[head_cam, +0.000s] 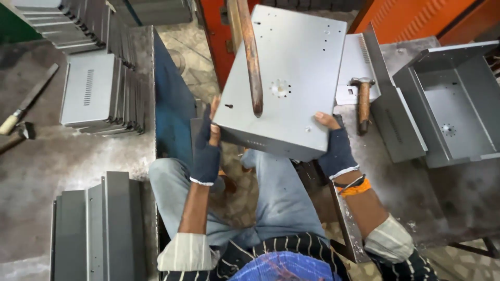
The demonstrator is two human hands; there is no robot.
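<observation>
Your left hand [207, 151], in a dark fingerless glove, closed on the near-left edge of the grey sheet-metal box [284, 78], your right hand [336, 148] gripping its near-right corner, box tilted above your lap, hammer [362, 101] lying just right on the workbench [458, 192]

Sheet-metal panel [284, 78] being held above the lap, between left hand [207, 151] at its left edge and right hand [336, 145] at its near right corner. Rod [251, 57] hanging in front of the panel's middle. Hammer [363, 101] lying on the workbench [458, 192] just right of the panel; open metal box [450, 106] sitting further right. Stacked panels [99, 93] resting on the left table [62, 156], more stacked panels [99, 229] at its near edge.
</observation>
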